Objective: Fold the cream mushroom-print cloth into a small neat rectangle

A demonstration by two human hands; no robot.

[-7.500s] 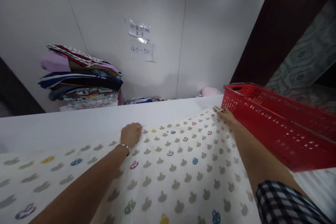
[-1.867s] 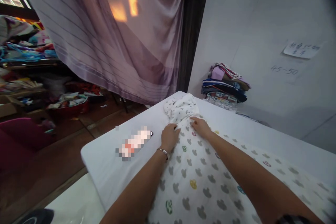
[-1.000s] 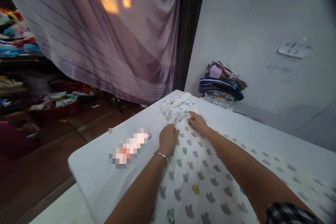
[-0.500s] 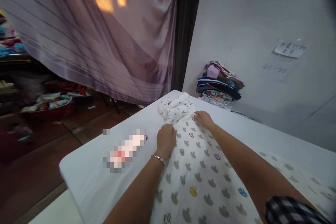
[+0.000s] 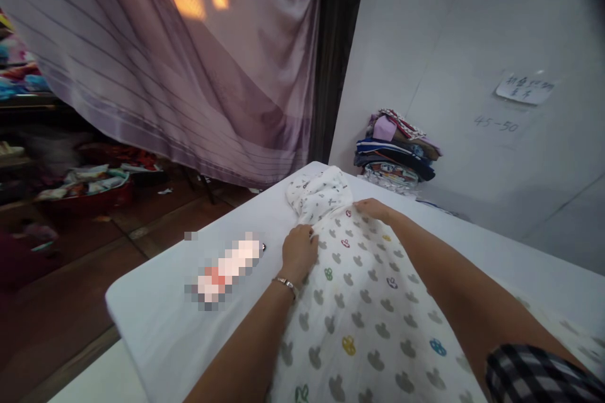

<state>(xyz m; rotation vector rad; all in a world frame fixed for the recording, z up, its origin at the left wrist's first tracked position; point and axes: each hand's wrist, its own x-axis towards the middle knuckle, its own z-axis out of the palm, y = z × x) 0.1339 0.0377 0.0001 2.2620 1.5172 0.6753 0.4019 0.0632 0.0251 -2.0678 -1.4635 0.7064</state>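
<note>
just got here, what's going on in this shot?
A person has both bare hands, left and right, at the far edge of a patterned white cloth spread on a white table. How firmly the fingers grip is unclear. Just beyond them lies a bunched small-print fabric. A pixelated item sits left of the left hand; a stack of folded textiles stands by the wall.

White cloth (image 5: 359, 315), grey-and-coloured print; spread over the white table (image 5: 155, 308)
</note>
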